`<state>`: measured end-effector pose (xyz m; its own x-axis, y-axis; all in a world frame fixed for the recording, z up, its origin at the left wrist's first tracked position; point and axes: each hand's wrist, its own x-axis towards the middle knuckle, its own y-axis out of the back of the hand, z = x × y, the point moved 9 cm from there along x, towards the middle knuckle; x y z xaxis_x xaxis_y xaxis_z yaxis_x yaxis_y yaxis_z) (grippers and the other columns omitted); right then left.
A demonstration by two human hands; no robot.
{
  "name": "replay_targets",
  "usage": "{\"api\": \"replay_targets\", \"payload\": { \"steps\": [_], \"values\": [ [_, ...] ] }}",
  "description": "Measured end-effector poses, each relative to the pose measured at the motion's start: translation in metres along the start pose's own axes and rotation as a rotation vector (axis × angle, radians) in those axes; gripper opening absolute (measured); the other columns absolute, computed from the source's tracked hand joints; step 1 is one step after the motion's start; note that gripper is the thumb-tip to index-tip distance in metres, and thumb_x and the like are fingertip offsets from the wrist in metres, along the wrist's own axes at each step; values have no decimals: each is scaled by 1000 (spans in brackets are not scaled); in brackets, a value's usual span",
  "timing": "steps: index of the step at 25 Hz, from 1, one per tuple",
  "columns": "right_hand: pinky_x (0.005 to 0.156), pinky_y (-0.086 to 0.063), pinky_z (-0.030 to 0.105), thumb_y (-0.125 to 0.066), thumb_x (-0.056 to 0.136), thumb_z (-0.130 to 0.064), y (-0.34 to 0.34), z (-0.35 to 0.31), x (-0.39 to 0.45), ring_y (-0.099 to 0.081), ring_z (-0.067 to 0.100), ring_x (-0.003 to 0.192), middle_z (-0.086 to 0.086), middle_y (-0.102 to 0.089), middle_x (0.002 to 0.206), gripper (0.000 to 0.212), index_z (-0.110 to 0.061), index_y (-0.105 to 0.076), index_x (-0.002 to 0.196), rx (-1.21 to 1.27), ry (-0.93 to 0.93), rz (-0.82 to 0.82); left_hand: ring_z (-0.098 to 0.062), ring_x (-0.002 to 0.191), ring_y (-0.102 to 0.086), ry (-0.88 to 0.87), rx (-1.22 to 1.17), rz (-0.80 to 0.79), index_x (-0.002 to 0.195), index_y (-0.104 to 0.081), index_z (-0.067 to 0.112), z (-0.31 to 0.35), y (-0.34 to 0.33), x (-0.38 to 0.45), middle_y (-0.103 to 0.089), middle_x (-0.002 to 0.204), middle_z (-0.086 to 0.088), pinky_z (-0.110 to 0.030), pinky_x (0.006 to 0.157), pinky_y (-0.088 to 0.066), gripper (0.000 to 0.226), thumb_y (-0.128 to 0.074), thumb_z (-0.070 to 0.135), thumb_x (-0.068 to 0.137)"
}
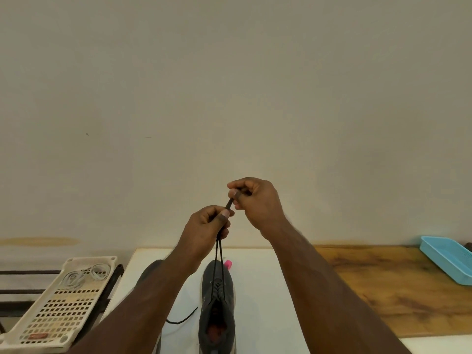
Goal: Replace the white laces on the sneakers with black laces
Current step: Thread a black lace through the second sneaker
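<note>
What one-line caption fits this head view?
Both hands, left and right, pinch black lace ends above the grey sneaker.

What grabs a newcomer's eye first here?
Both hands raised at centre, the left hand and right hand pinching the black lace pulled up taut from the dark sneaker on the white board. White laces lie coiled on the perforated tray, lower left.

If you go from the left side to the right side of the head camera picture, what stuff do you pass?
Cream slotted tray with white laces → dark sneaker with black lace pulled up by both hands → wooden tabletop → blue tray.
</note>
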<state>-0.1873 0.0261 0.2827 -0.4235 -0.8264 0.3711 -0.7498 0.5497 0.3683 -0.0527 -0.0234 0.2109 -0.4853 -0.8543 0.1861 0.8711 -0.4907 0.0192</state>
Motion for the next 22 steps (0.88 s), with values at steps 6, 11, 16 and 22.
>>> {"api": "replay_targets", "payload": {
  "steps": [6, 11, 16, 22],
  "values": [
    [102, -45, 24, -58, 100, -22, 5, -5, -8, -61, 7, 114, -7, -69, 124, 25, -24, -71, 122, -374, 116, -108, -11, 68, -60, -24, 216, 30, 87, -74, 29, -8, 10, 1, -62, 70, 7, -36, 76, -57, 22, -56, 29, 99],
    [77, -53, 29, -53, 103, -20, -23, 10, -19, -67, 15, 87, 1, -73, 97, 23, -13, -72, 112, -661, -12, -545, -9, 72, -62, -92, 403, -84, 89, -72, 29, 8, -1, 2, -66, 75, 7, -32, 73, -54, 21, -55, 29, 99],
    [58, -50, 23, -52, 104, -21, -15, 28, -46, -62, 14, 64, 6, -66, 77, 25, -3, -69, 98, 194, -434, -600, -16, 76, -62, -16, 75, -165, 84, -72, 20, -4, -5, 1, -65, 75, -2, -40, 83, -54, 22, -58, 23, 100],
    [75, -60, 36, -55, 102, -17, -41, 60, -59, -72, 23, 101, 9, -76, 105, 16, -9, -68, 107, 805, -374, -45, -11, 76, -65, 69, 100, -118, 97, -71, 16, -47, -17, -16, -69, 80, -8, -32, 80, -55, 26, -48, 25, 104]
  ]
}}
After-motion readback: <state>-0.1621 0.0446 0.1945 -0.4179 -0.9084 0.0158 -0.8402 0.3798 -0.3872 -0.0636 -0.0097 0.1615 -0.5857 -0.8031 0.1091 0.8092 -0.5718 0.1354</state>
